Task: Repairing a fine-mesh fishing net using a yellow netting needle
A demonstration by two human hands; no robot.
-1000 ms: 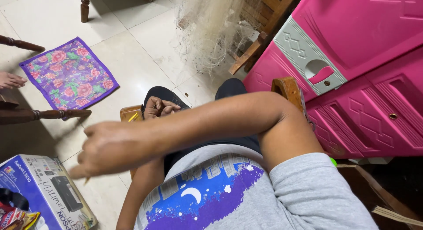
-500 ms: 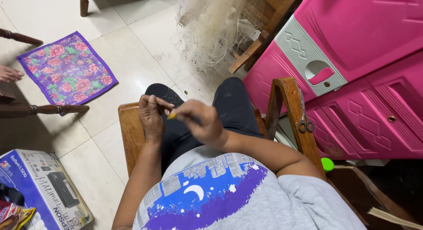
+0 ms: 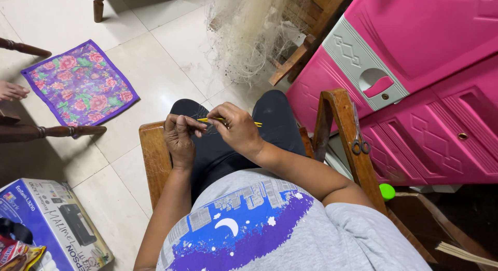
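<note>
Right hand (image 3: 239,130) pinches a thin yellow needle (image 3: 228,120) over the lap; left hand (image 3: 179,136) fingers pressed on fine net thread. Pale net (image 3: 249,37) bunched on floor ahead, scissors (image 3: 359,138) unused on chair arm. Looks like mid-work, much netting left.

A thin yellow needle (image 3: 231,120) lies nearly level above the lap, its middle pinched in the right hand (image 3: 239,131), its tip meeting the left hand (image 3: 180,138). Fine pale netting thread (image 3: 205,118) gathers between the fingers (image 3: 182,126).
</note>
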